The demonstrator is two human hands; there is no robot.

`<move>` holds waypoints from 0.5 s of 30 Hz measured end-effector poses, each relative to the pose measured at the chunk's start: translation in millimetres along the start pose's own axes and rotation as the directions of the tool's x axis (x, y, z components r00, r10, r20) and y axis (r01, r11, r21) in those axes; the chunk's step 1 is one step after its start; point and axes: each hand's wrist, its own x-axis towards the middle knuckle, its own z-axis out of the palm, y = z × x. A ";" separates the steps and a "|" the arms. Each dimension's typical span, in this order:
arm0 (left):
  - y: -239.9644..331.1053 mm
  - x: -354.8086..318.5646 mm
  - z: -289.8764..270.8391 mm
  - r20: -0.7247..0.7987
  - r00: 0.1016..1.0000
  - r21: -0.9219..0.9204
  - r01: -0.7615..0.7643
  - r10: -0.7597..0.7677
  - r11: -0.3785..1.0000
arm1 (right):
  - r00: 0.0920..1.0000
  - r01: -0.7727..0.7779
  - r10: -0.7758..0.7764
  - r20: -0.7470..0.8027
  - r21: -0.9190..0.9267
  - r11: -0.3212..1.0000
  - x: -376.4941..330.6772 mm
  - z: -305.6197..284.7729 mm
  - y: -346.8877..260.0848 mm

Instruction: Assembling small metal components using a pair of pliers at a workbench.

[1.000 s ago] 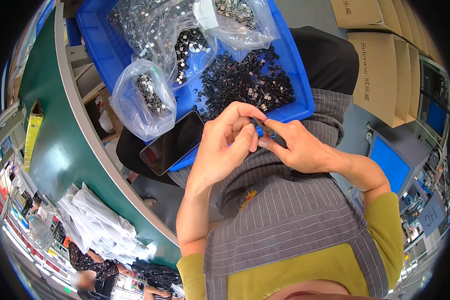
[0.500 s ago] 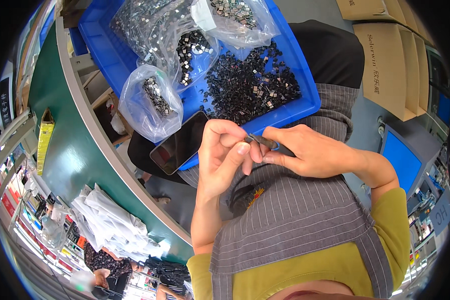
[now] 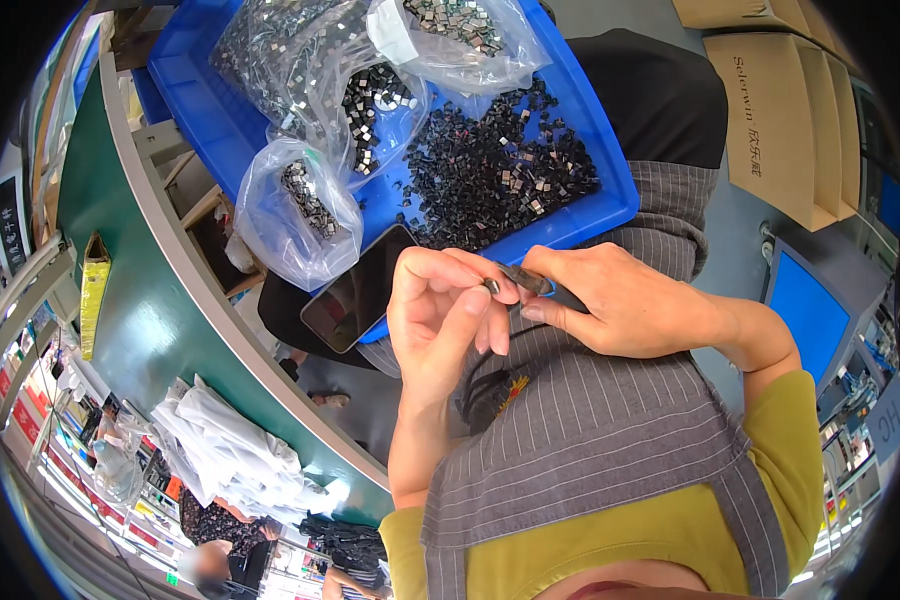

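Observation:
My left hand [image 3: 440, 310] pinches a tiny dark metal part [image 3: 491, 287] between thumb and fingertips. My right hand [image 3: 620, 300] grips dark tweezers [image 3: 526, 280], whose tips touch that part. Both hands hover over my lap, just below the near edge of a blue plastic tray [image 3: 580, 215]. The tray holds a loose heap of small black and silver parts [image 3: 500, 170].
Clear plastic bags of small parts [image 3: 305, 205] lie in and over the tray's left side. A black phone [image 3: 355, 290] rests at the tray's near-left corner. A green table edge [image 3: 140, 300] curves along the left. Cardboard boxes [image 3: 780, 110] stand at right.
Both hands have dropped slightly lower and toward my body, away from the tray. The tweezers now meet the part held in my left fingers.

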 end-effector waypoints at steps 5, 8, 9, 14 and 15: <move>-3.4 -2.1 -1.7 -0.014 0.999 0.082 -0.040 0.042 0.996 | 0.999 0.012 -0.013 0.050 0.018 1.000 0.4 -0.4 0.2; -2.5 -1.7 -4.4 0.000 0.999 0.092 -0.044 0.045 0.995 | 0.996 -0.003 0.000 0.088 0.038 0.999 0.8 -2.1 -0.5; -2.2 -1.5 -5.4 0.011 0.999 0.108 -0.046 0.045 0.993 | 0.995 -0.006 0.004 0.099 0.025 1.000 0.8 -2.7 -0.5; -1.3 -0.8 -8.0 0.041 0.998 0.131 -0.062 0.057 0.989 | 0.988 -0.027 0.023 0.154 0.029 0.999 1.3 -7.5 -3.5; -0.4 -0.9 -7.1 0.029 0.999 0.144 -0.050 0.046 0.988 | 0.986 -0.033 0.029 0.166 0.017 0.999 1.3 -8.5 -3.4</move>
